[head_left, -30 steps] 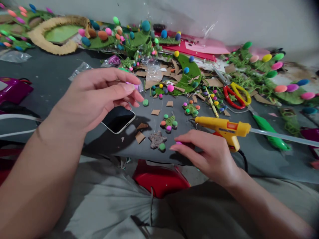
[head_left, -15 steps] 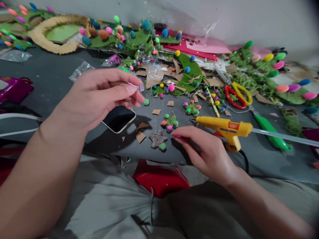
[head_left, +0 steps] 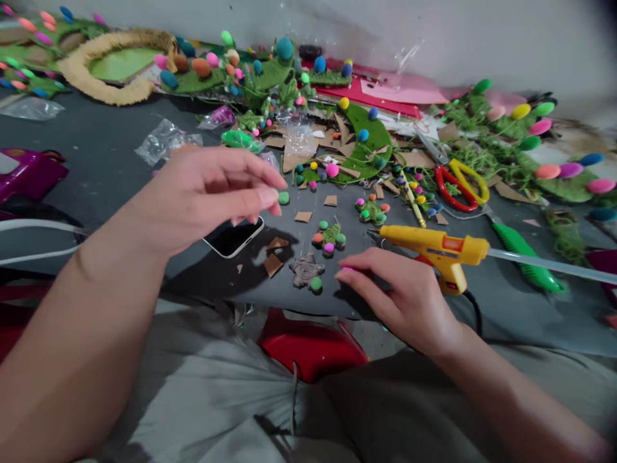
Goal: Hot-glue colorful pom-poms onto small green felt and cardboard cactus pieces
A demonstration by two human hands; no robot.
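Observation:
My left hand (head_left: 222, 193) hovers above the phone (head_left: 236, 236), fingers loosely curved and apart, holding nothing I can see. Close to its fingertips, a green pom-pom (head_left: 283, 198) appears to lie on the table. Between the thumb and index finger of my right hand (head_left: 395, 289), a small pink pom-pom (head_left: 345, 272) is pinched, mostly hidden. To that hand's left lies a grey coiled-cord star (head_left: 304, 270) with one green pom-pom (head_left: 315, 284) at a point. Just behind it rests a green cord star (head_left: 330, 236) with several coloured pom-poms on its tips.
A yellow hot glue gun (head_left: 429, 243) lies beyond my right hand, nozzle pointing left. Scissors (head_left: 457, 183), a green-handled cutter (head_left: 527, 257) and a pencil (head_left: 412, 200) are at the right. Cardboard scraps (head_left: 303, 217) and a felt crescent (head_left: 371, 141) are scattered behind.
My left hand has moved slightly right and down, closer to the green pom-pom on the table. The right hand has shifted a little right and down, away from the stars, with the pink pom-pom.

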